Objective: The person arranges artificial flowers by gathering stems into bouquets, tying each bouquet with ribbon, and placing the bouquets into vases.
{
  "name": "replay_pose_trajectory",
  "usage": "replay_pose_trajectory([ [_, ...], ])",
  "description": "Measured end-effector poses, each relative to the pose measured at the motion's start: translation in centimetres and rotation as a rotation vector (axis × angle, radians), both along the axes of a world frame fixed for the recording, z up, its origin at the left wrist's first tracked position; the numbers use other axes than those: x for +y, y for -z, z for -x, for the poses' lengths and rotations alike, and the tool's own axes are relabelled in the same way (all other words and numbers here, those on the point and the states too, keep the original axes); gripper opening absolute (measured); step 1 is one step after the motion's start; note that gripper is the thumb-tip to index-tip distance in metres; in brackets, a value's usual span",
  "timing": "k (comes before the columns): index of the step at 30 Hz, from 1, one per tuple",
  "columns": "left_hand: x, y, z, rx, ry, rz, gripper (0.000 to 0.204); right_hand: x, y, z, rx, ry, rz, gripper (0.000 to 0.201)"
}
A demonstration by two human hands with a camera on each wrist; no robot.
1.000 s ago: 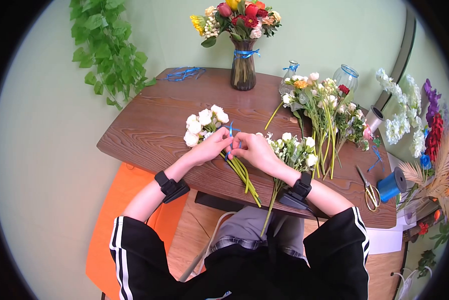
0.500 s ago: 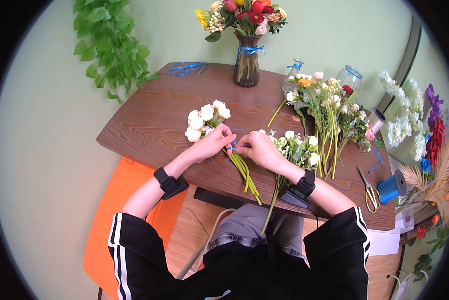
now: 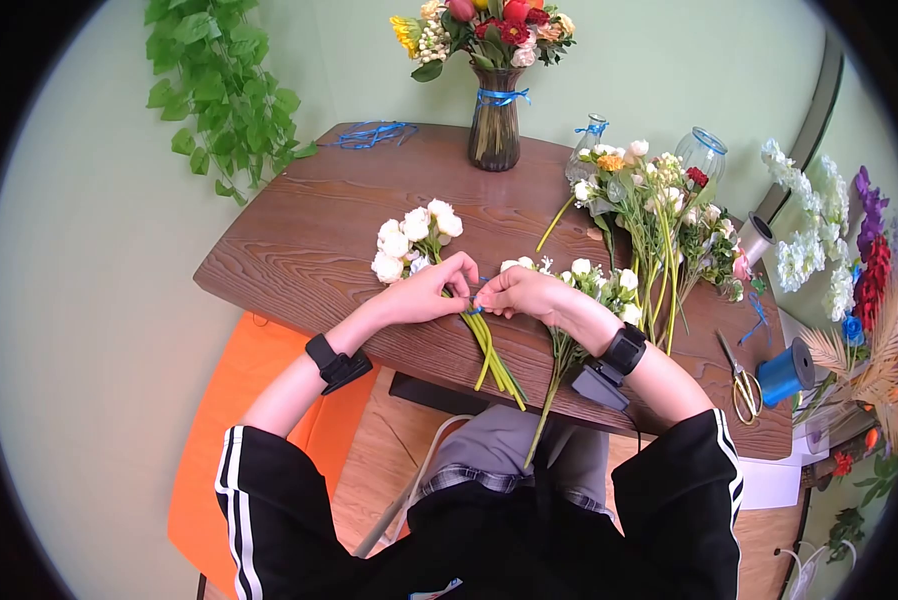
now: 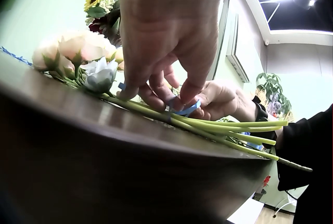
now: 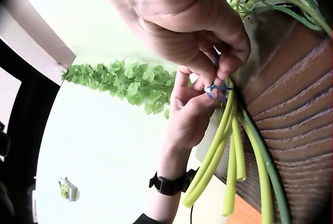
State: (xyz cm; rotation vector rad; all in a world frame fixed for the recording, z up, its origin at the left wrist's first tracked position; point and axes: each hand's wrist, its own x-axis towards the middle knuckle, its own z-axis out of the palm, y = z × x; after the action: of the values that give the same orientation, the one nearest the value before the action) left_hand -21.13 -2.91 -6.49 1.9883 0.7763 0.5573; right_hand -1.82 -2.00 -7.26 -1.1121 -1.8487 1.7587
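Note:
A bunch of white flowers (image 3: 409, 238) lies on the wooden table, its green stems (image 3: 496, 362) reaching toward the front edge. Blue ribbon (image 4: 188, 109) loops around the stems below the blooms. My left hand (image 3: 424, 293) pinches the ribbon right at the stems, thumb and fingers curled. From the other side, my right hand (image 3: 537, 298) pinches ribbon between thumb and forefinger, as the right wrist view shows at the blue loop (image 5: 212, 89). The fingertips of both hands nearly meet over the stems. Beside the right forearm lies a second white-flowered bunch (image 3: 566, 345).
Scissors (image 3: 744, 390) and a blue ribbon spool (image 3: 785, 371) sit at the right. Behind them are mixed flowers (image 3: 659, 215) and two glass vases. A filled dark vase (image 3: 495, 125) stands at the back, near loose blue ribbon (image 3: 371, 133). An orange seat (image 3: 239, 440) is at lower left.
A ribbon end that stood up above the left fingers no longer does. Both hands have shifted slightly right along the stems, and the right wrist has turned. The stem ends moved a little.

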Motion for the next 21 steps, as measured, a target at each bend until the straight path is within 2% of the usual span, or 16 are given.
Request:
replay_pose_trajectory([
  [8,-0.7,0.2,-0.8,-0.055,0.028,-0.449,0.028,-0.4,-0.6,0.2,0.072,0.075,0.134,0.009],
  [11,-0.9,0.3,-0.7,-0.114,-0.005,-0.411,0.022,-0.5,-0.5,0.2,0.087,0.095,0.171,0.009],
  [14,-0.6,0.6,-0.1,-0.192,-0.014,-0.277,0.016,-0.5,-0.4,0.1,0.112,0.108,0.195,0.008],
  [17,-1.0,0.5,-0.2,-0.185,-0.024,-0.335,0.014,-0.6,-0.3,0.1,0.130,0.120,0.220,0.008],
  [21,-0.9,0.9,-0.1,-0.204,-0.029,-0.291,0.017,-0.6,-0.3,0.1,0.129,0.117,0.228,0.007],
])
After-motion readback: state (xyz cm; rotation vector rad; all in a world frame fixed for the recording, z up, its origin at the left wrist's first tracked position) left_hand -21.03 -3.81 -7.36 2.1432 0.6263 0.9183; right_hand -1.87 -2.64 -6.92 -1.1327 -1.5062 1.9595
